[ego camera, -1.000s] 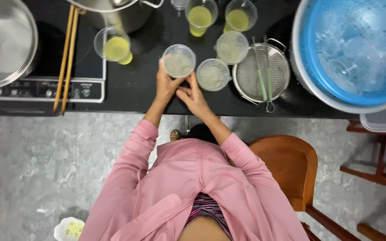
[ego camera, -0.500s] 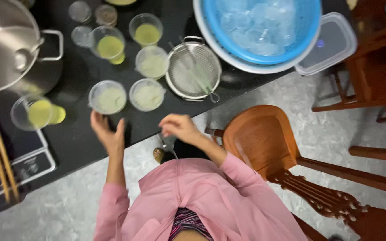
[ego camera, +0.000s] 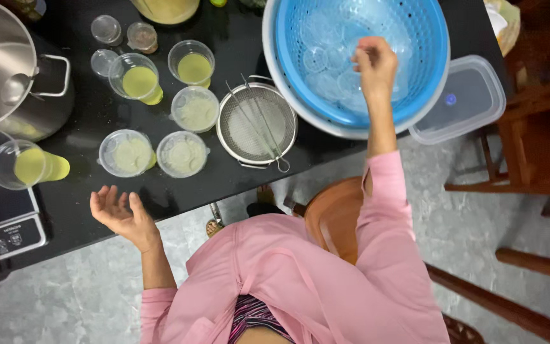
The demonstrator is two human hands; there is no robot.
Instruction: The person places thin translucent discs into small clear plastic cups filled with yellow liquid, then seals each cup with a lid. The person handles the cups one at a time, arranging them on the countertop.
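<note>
Right hand (ego camera: 375,64) is held inside the blue colander (ego camera: 428,95), fingers pinched over the clear lids (ego camera: 326,70). Left hand (ego camera: 121,215) is held open, palm up, above the black counter (ego camera: 237,185) edge, near two lidded cups (ego camera: 154,153). A wire strainer (ego camera: 256,127) is seen between cups and colander.

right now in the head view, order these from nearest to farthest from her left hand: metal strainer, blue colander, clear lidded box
From the left hand:
1. Metal strainer, mid-counter, up and to the right of it.
2. Blue colander, farther right, where the right hand reaches in.
3. Clear lidded box, at the counter's far right.
</note>
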